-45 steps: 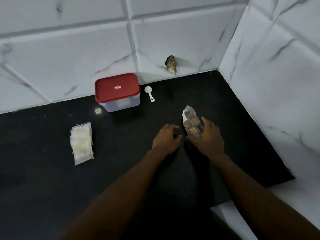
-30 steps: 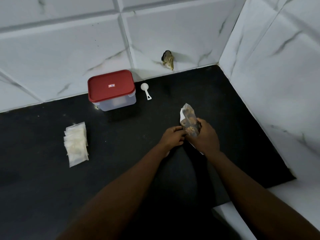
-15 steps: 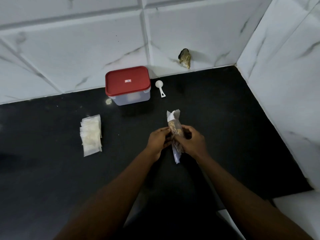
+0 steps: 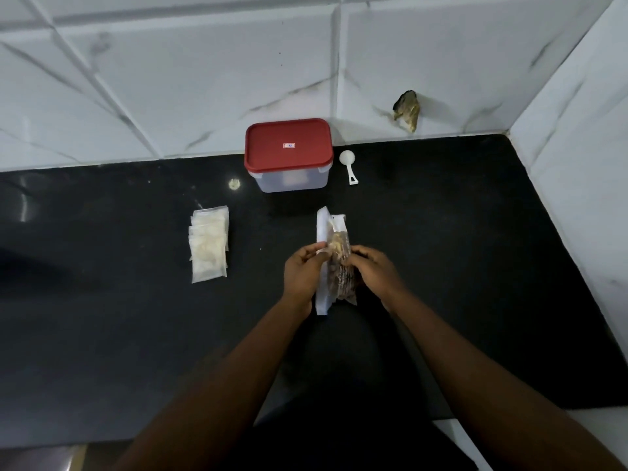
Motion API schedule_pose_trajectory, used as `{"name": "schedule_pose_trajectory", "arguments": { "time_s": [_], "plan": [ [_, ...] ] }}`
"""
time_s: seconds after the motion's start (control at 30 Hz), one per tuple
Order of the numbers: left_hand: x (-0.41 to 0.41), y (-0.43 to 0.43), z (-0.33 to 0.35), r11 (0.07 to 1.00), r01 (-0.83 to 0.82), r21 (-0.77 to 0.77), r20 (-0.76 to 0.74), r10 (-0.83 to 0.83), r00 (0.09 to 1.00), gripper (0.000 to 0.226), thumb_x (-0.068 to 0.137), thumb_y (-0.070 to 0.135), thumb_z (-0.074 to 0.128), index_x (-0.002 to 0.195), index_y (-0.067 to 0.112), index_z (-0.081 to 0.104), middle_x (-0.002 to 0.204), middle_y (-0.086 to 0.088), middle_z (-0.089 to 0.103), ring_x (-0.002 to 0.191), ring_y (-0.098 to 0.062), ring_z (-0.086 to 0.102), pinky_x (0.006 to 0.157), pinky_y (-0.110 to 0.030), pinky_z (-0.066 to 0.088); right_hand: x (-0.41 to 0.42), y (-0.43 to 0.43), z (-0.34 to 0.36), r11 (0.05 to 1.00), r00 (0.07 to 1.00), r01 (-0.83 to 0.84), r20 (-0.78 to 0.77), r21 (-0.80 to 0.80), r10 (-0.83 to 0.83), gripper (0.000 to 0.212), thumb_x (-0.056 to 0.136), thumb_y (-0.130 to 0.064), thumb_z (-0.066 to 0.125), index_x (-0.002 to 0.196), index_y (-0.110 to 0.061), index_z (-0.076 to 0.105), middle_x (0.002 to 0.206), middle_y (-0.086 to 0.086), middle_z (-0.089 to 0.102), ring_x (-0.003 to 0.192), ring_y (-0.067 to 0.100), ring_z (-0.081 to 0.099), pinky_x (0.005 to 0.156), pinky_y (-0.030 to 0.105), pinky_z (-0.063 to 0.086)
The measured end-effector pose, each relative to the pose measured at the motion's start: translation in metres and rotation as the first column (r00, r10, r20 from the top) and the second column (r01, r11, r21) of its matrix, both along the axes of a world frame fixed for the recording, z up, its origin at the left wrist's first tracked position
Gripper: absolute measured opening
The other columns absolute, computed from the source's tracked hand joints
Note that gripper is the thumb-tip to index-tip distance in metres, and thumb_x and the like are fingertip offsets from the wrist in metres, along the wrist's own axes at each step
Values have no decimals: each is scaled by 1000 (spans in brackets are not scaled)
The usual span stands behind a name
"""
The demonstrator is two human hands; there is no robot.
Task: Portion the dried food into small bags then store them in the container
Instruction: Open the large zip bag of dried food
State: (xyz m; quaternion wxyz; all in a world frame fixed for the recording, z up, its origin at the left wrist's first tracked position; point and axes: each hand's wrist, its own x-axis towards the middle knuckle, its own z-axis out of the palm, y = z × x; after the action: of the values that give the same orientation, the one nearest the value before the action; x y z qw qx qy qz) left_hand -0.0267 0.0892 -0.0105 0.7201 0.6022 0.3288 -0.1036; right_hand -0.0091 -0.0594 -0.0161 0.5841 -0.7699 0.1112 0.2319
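Barely begun: left hand [image 4: 302, 274] and right hand [image 4: 374, 271] both grasp the dried-food packet [image 4: 339, 266]; small bags [image 4: 208, 244] lie stacked left, container [image 4: 288, 154] lidded beyond.

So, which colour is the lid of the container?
The lid is red with a small label at its centre; the head view shows it.

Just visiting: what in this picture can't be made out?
All in the head view:
The packet: the left hand and right hand cover its middle; print too small to read.
The container: red lid and cloudy sides hide the contents; lid label too small.
The small bags: overlapping, so the count is unclear.
The brown lump on the wall: too dim to identify.
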Motion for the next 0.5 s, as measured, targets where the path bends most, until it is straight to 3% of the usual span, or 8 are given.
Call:
{"name": "schedule_pose_trajectory", "arguments": {
  "time_s": [0.17,0.27,0.37,0.5],
  "plan": [
    [-1,7,1,982,19,190,74,-33,997,22,93,11,72,112,22,72,106,13,67,98,-4,66,82,-25,57,4,5,-1,995,996,51,-78,80,-44,27,93,-13,58,112,-25,74,105,-1,76,101,20,72,95,46,58],
    [-3,11,1,949,44,313,118,-85,989,30,90,9,75,118,21,71,109,12,66,95,1,64,79,-18,54,5,7,2,1000,999,-6,-44,26,7,29,95,-13,58,116,-24,73,106,-4,74,100,16,71,78,29,56],
    [-6,13,2,922,89,376,143,-153,978,35,88,8,77,116,26,68,103,17,65,92,5,64,78,-14,54,3,5,4,993,998,-54,20,-101,56,26,96,-22,63,120,-24,72,109,-7,73,98,8,68,79,25,54],
    [-8,11,4,907,87,411,169,-170,971,42,84,10,82,118,25,62,101,17,65,93,3,65,75,-8,53,-3,3,11,979,979,69,202,-193,-29,23,91,-16,70,113,-22,70,107,-7,68,93,1,63,73,11,51]
  ]
}}
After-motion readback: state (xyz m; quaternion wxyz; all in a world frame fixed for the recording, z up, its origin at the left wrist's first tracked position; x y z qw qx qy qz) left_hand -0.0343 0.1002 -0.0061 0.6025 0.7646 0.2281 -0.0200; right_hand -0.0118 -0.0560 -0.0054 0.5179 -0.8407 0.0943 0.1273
